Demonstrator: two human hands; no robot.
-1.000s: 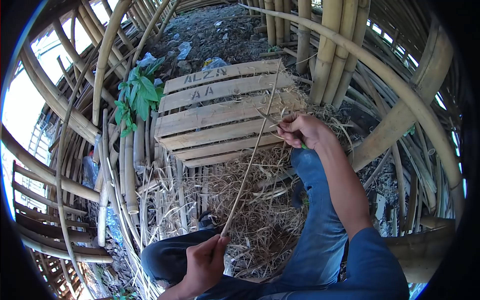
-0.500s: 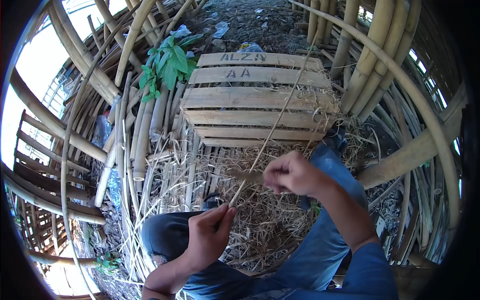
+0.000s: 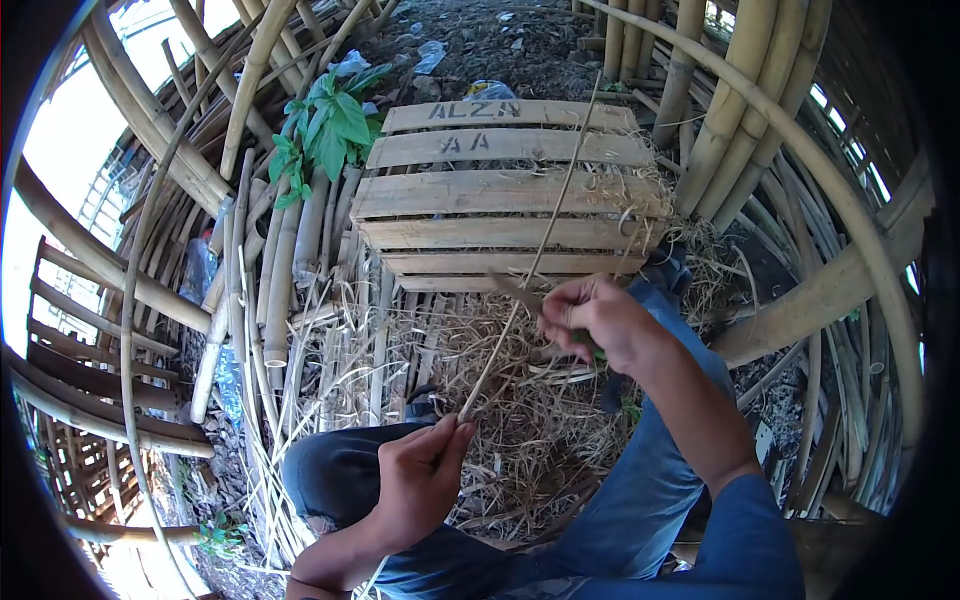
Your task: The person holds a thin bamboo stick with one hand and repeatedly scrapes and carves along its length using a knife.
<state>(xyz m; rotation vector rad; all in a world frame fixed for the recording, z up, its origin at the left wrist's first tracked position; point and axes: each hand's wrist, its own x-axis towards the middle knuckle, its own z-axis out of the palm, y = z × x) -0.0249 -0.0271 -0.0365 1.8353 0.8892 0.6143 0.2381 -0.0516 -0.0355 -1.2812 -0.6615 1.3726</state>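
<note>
My left hand [image 3: 422,478] is closed, pinching the lower end of a long thin bamboo strip [image 3: 563,190] between thumb and fingers. The strip slants up and to the right, passing over a slatted wooden crate [image 3: 450,190]. Closed around a knife [image 3: 517,292], my right hand [image 3: 602,322] is above my knee on the right. The blade points up and left and crosses the strip; its handle is mostly hidden in my fingers. Whether the blade touches the strip I cannot tell. Curly bamboo shavings [image 3: 530,440] cover the ground between my legs.
Bamboo poles [image 3: 285,270] lie at left beside a green leafy plant [image 3: 335,120]. Thick upright bamboo poles [image 3: 745,110] and a curved pole [image 3: 860,220] stand at right. Bits of plastic litter [image 3: 430,57] lie on dark soil behind the crate.
My right hand and the knife have moved a little up along the strip, away from my left hand. The strip's far end has shifted slightly left. My left hand stays nearly still.
</note>
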